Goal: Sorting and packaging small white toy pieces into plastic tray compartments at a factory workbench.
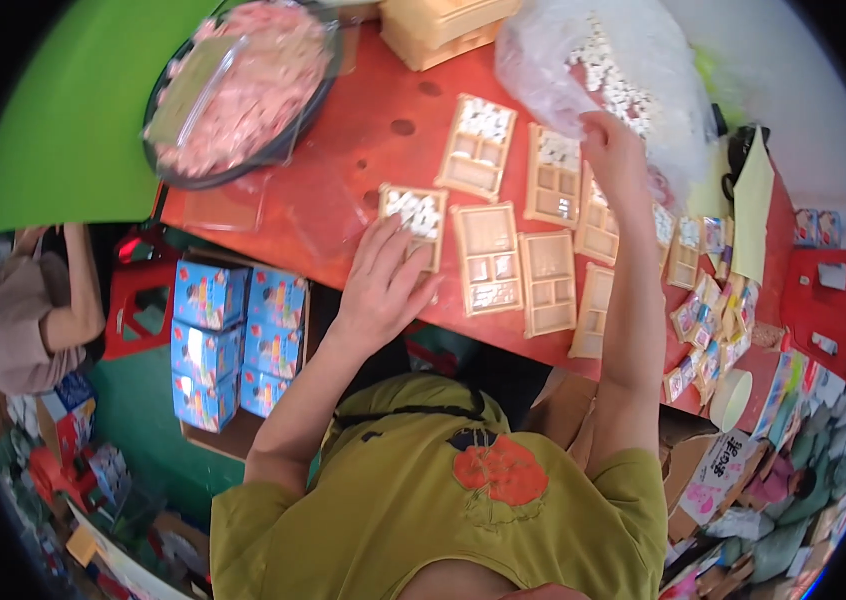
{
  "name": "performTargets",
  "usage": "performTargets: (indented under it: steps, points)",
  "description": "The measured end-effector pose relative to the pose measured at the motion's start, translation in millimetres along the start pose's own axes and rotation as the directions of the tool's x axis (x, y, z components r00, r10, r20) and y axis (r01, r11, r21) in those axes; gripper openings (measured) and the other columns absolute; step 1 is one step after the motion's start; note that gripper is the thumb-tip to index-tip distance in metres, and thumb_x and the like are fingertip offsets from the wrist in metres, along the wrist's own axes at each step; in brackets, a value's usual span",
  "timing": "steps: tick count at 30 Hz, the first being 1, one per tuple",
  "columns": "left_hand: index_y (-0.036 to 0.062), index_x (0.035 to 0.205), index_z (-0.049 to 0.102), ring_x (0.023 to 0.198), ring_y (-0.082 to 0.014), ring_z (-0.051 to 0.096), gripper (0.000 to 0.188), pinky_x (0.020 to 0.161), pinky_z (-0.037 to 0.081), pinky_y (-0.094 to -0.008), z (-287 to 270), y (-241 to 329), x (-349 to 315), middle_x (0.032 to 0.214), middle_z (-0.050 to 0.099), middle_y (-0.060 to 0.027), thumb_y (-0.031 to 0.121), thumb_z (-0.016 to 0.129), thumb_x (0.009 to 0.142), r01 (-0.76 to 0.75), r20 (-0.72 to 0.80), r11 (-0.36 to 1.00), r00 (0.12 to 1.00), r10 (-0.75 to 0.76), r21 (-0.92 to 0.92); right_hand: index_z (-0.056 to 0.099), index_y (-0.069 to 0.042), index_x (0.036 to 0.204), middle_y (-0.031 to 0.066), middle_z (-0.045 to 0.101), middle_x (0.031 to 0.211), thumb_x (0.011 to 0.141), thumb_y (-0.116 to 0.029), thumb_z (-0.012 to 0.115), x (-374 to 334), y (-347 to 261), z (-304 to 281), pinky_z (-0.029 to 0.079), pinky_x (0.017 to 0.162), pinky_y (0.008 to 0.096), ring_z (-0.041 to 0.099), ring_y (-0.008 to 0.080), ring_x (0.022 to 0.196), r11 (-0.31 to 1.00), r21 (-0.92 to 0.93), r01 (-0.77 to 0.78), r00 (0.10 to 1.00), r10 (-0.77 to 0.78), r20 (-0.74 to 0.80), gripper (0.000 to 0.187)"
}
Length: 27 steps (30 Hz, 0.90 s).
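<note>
My left hand (385, 275) lies over the near edge of a small beige compartment tray (426, 252), its fingers a little apart and the fingertips at the white pieces (411, 207) in its upper part. Farther right, my right hand (615, 155) is closed, with its fingertips by the edge of a clear plastic bag (533, 62). Whatever it may hold is hidden. Loose white pieces (623, 95) fill the bag. Between my hands stand more such trays: a filled one (461, 172), another with white pieces (553, 185), and bare ones (488, 268), (548, 290) nearer me.
A dark round tub (153, 160) of pink packets stands at the far left of the red table (343, 130). Stacked beige trays (438, 35) are at the back. Wrapped packs (708, 325) and a pale cup (731, 398) crowd the right. Blue boxes (208, 350) and a person (33, 310) are left.
</note>
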<state>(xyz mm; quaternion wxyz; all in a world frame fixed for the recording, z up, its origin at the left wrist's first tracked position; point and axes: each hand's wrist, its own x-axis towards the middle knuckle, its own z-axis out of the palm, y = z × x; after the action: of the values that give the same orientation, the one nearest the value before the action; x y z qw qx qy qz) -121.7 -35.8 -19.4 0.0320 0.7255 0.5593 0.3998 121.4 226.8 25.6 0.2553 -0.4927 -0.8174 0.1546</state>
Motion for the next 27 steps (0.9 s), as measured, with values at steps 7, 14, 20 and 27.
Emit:
performTargets:
  steps: [7, 14, 20, 27]
  points:
    - [-0.0008, 0.11, 0.062, 0.126, -0.0451, 0.05, 0.042, 0.105, 0.042, -0.0615, 8, -3, -1, 0.124, 0.055, -0.0221, 0.016, 0.081, 0.077, -0.031, 0.008, 0.999, 0.999, 0.031, 0.041, 0.071, 0.002, 0.103, 0.0236, 0.071, 0.091, 0.085, -0.032, 0.065, 113, 131, -3, 0.053, 0.086, 0.0424, 0.069, 0.0362, 0.091, 0.907, -0.409, 0.097, 0.984, -0.148, -0.096, 0.038]
    - [0.0023, 0.106, 0.064, 0.124, -0.0417, 0.054, 0.043, 0.106, 0.041, -0.0614, 12, -7, -3, 0.123, 0.059, -0.0193, 0.024, 0.084, 0.075, -0.041, -0.035, 0.996, 0.998, 0.044, 0.085, 0.061, -0.008, 0.13, 0.0165, 0.072, 0.099, 0.087, -0.047, 0.067, 146, 156, -8, 0.049, 0.094, 0.0398, 0.07, 0.0303, 0.083, 0.871, -0.434, -0.23, 0.89, 0.369, 0.269, 0.058]
    - [0.0063, 0.105, 0.065, 0.115, -0.0324, 0.059, 0.04, 0.096, 0.047, -0.0482, 14, 10, -8, 0.12, 0.063, -0.0148, 0.037, 0.077, 0.081, -0.179, -0.037, 0.957, 0.981, 0.192, 0.228, 0.061, -0.01, 0.13, 0.0201, 0.068, 0.114, 0.096, -0.026, 0.058, 130, 200, -12, 0.05, 0.089, 0.0402, 0.065, 0.0344, 0.1, 0.92, -0.291, 0.262, 0.959, -0.214, 0.186, 0.037]
    - [-0.0023, 0.109, 0.061, 0.112, -0.0309, 0.058, 0.035, 0.088, 0.047, -0.042, 44, 52, -5, 0.119, 0.061, -0.0169, 0.02, 0.068, 0.082, -0.309, 0.166, 0.951, 0.94, 0.299, 0.034, 0.072, -0.011, 0.115, 0.0105, 0.07, 0.095, 0.095, -0.024, 0.062, 78, 124, -39, 0.049, 0.078, 0.0322, 0.064, 0.0192, 0.084, 0.986, -0.165, 0.004, 0.952, -0.054, -0.301, 0.025]
